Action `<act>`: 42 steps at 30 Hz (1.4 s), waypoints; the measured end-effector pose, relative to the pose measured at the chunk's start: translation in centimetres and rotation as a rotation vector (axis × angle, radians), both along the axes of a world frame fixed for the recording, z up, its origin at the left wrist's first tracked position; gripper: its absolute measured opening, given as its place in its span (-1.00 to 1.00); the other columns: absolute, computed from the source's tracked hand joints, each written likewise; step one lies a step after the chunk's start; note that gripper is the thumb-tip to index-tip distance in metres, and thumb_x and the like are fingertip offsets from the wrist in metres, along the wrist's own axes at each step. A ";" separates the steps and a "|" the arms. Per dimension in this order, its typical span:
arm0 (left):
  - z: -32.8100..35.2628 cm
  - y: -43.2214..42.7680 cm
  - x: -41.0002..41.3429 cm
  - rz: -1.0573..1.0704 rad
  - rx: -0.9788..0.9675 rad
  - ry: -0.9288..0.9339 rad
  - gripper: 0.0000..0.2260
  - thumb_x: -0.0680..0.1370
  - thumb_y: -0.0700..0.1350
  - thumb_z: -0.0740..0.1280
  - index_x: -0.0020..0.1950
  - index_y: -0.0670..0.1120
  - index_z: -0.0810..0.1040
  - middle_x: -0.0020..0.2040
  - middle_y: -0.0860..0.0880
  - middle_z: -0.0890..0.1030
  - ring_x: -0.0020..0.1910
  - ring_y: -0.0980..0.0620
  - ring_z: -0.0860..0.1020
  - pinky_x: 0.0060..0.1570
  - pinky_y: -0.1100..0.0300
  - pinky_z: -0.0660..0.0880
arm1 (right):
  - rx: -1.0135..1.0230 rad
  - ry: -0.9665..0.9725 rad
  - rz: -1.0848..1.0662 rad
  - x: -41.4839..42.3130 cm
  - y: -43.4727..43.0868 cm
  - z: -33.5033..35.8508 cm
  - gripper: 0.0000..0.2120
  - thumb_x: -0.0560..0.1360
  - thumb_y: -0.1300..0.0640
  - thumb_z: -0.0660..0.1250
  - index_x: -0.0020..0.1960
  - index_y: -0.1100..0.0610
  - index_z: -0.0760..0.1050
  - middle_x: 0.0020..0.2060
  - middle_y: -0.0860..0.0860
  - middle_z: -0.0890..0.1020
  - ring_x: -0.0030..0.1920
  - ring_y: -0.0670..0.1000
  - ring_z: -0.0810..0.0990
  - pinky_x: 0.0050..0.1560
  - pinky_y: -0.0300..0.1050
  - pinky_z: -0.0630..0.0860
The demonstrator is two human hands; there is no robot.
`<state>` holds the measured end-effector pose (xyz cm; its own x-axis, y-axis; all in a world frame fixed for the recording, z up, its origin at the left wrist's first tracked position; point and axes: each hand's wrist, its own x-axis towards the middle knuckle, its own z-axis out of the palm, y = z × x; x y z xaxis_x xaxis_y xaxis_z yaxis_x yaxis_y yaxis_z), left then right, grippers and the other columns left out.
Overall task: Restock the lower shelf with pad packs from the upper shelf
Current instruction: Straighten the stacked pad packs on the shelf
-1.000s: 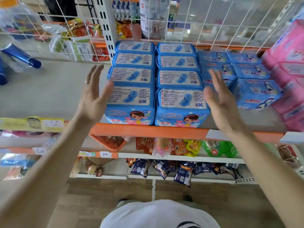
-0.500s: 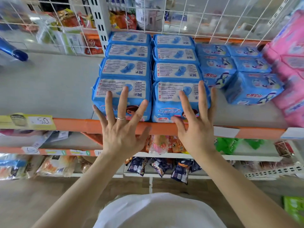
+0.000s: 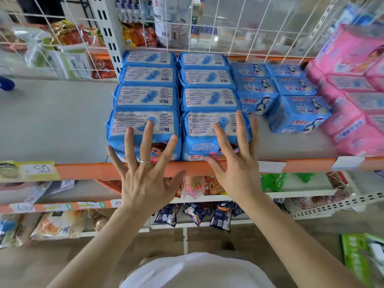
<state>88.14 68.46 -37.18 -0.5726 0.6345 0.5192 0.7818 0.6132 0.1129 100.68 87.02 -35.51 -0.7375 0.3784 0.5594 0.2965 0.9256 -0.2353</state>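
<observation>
Two rows of blue pad packs stand on the grey shelf [image 3: 52,121] with the orange front edge. My left hand [image 3: 145,173] spreads straight fingers over the front of the nearest left pack [image 3: 133,121]. In the same way my right hand [image 3: 234,163] lies with straight fingers on the nearest right pack [image 3: 203,125], fingertips up on its top. Neither hand curls round a pack. Several more packs of the same kind [image 3: 148,76] line up behind these two.
Darker blue packs [image 3: 297,113] sit to the right, then pink packs [image 3: 353,113] at the far right. A white wire grid [image 3: 207,38] backs the shelf. Below are shelves with snack bags [image 3: 193,213]. The shelf's left part is bare grey board.
My hands came down from beside the packs onto the fronts of the two nearest packs a second ago. Since half a second ago they have hardly moved.
</observation>
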 end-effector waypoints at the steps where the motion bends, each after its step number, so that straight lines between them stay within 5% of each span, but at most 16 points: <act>1: 0.4 -0.2 0.4 -0.001 0.000 -0.014 -0.33 0.55 0.39 0.13 0.60 0.13 0.20 0.64 -0.13 0.01 0.61 -0.23 -0.18 0.39 -0.52 -0.10 | -0.003 -0.029 -0.006 0.3 -0.2 0.3 -0.31 0.56 -0.18 0.36 0.57 -0.01 0.19 0.58 0.25 0.09 0.57 0.37 -0.07 0.39 0.42 0.31; 5: 2.3 -0.3 2.2 -0.092 0.025 -0.002 -0.35 0.57 0.39 0.11 0.59 0.11 0.22 0.63 -0.12 0.06 0.61 -0.27 -0.01 0.40 -0.48 -0.08 | -0.025 -0.058 -0.040 1.7 -1.5 1.7 -0.29 0.57 -0.27 0.25 0.59 -0.01 0.10 0.59 0.21 0.06 0.58 0.35 -0.09 0.41 0.47 0.22; 11: 4.2 0.3 3.7 -0.227 0.033 -0.019 -0.29 0.54 0.34 0.25 0.61 0.15 0.11 0.64 -0.13 0.03 0.61 -0.26 -0.01 0.42 -0.41 -0.15 | -0.047 -0.033 -0.143 4.8 -3.0 3.3 -0.29 0.57 -0.25 0.25 0.59 0.02 0.10 0.60 0.16 0.07 0.60 0.29 -0.10 0.43 0.46 0.15; 18: 5.4 2.2 7.2 -0.297 -0.055 -0.034 -0.32 0.56 0.36 0.14 0.62 0.17 0.07 0.65 -0.07 -0.07 0.61 -0.23 -0.08 0.42 -0.44 -0.13 | -0.059 -0.019 -0.220 9.5 -1.8 4.0 -0.29 0.57 -0.29 0.20 0.59 0.00 0.11 0.61 0.14 0.04 0.60 0.28 -0.10 0.45 0.42 0.13; 23: 5.6 5.4 12.7 -0.271 -0.062 0.038 -0.26 0.49 0.36 0.28 0.61 0.16 0.15 0.65 -0.09 0.01 0.61 -0.21 -0.07 0.44 -0.35 -0.20 | -0.054 0.033 -0.182 14.3 2.1 4.2 -0.29 0.57 -0.28 0.22 0.59 0.02 0.13 0.60 0.16 0.06 0.59 0.29 -0.06 0.44 0.43 0.13; 33: 6.1 15.8 25.1 -0.179 -0.051 0.047 -0.29 0.50 0.32 0.24 0.60 0.12 0.20 0.63 -0.14 0.06 0.59 -0.26 0.02 0.42 -0.43 -0.12 | -0.078 0.063 -0.147 26.5 12.3 5.5 -0.32 0.59 -0.28 0.20 0.58 0.01 0.12 0.59 0.19 0.07 0.59 0.32 -0.07 0.51 0.37 0.03; 42: 6.9 18.1 28.0 -0.154 -0.040 0.032 -0.30 0.53 0.32 0.25 0.61 0.12 0.18 0.63 -0.14 0.06 0.60 -0.25 -0.02 0.43 -0.44 -0.10 | -0.058 0.027 -0.099 28.7 15.4 6.0 -0.34 0.59 -0.29 0.19 0.56 0.06 0.25 0.58 0.22 0.13 0.58 0.35 -0.04 0.47 0.43 0.05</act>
